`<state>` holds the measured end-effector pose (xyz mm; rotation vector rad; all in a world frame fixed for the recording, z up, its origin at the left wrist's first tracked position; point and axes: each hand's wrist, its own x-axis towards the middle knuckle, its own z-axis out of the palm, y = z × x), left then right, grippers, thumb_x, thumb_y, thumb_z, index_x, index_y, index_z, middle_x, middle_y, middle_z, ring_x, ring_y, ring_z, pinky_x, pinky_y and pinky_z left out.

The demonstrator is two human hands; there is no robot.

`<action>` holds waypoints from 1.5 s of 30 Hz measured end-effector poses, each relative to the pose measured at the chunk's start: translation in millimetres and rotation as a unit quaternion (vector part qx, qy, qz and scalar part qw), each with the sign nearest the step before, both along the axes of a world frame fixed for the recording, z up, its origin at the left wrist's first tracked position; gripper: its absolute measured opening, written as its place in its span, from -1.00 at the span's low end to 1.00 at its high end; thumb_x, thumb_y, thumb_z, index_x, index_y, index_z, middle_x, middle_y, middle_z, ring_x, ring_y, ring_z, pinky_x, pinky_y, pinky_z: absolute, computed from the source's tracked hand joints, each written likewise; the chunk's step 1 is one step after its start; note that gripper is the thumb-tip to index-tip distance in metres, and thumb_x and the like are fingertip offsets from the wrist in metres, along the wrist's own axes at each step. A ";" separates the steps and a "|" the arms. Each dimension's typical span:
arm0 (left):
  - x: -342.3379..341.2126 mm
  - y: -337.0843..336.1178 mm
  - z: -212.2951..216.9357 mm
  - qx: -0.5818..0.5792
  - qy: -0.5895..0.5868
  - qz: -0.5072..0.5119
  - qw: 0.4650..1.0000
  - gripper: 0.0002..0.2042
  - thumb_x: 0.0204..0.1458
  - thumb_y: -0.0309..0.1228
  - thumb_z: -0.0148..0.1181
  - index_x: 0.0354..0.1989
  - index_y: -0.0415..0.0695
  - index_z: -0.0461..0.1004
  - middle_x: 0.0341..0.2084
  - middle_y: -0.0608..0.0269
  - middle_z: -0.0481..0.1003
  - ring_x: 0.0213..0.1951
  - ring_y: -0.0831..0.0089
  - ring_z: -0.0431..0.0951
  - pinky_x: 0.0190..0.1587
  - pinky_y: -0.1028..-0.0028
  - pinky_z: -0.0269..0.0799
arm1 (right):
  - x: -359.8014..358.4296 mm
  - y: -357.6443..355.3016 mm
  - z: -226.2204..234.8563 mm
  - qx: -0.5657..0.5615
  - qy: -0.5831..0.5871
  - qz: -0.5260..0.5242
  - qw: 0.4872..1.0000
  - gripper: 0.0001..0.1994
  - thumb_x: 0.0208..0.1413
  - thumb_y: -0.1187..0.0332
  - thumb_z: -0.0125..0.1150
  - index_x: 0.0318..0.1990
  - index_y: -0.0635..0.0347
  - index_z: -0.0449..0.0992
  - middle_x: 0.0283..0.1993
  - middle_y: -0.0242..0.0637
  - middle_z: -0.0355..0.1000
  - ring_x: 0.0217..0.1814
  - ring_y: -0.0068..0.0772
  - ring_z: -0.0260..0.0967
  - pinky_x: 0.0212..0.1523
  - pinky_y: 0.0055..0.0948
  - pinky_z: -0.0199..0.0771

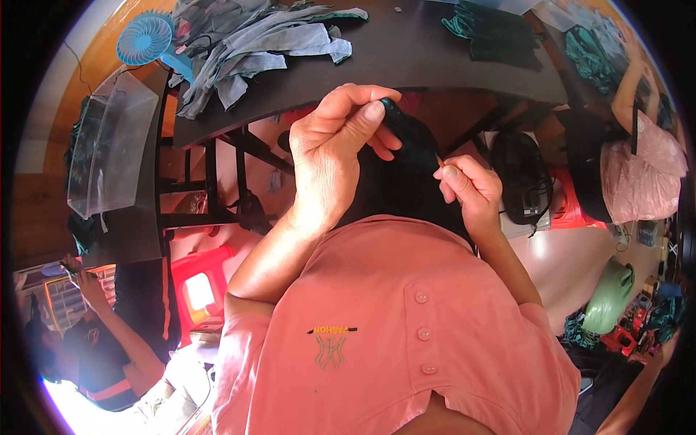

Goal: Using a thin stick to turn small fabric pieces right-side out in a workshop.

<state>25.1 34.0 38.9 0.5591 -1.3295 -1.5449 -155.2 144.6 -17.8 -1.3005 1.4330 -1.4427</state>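
Note:
A small dark green piece of cloth (409,134) is stretched between my two hands, in front of my body and near the table's edge. Thumb and forefinger of my left hand (337,134) pinch its upper end, the other fingers curled beneath. Lower and to the right, my right hand (471,188) is closed in a pinch at the cloth's other end. Something thin and pointed shows at those fingertips, too small to name. Dark clothing behind the cloth makes its lower edge hard to see.
A dark table (406,61) lies ahead, bearing grey cloth pieces (275,43), a dark green cloth stack (500,36) and a blue fan (148,40). A clear plastic bin (112,145) stands left. Red stools (196,290) and a black backpack (518,174) flank me. Other people work both sides.

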 end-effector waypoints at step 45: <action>-1.7 11.6 -11.5 0.002 0.054 0.022 0.998 -0.86 0.19 -0.52 0.10 -0.15 -0.31 0.53 -0.35 0.28 0.47 -0.52 0.59 0.46 -0.44 0.61 0.43 | -0.4 6.5 0.6 -0.067 0.064 -0.022 0.995 -0.86 0.21 0.45 0.14 -0.25 0.39 0.52 -0.52 -0.44 0.33 -0.58 -0.74 0.13 -0.55 -0.65 0.10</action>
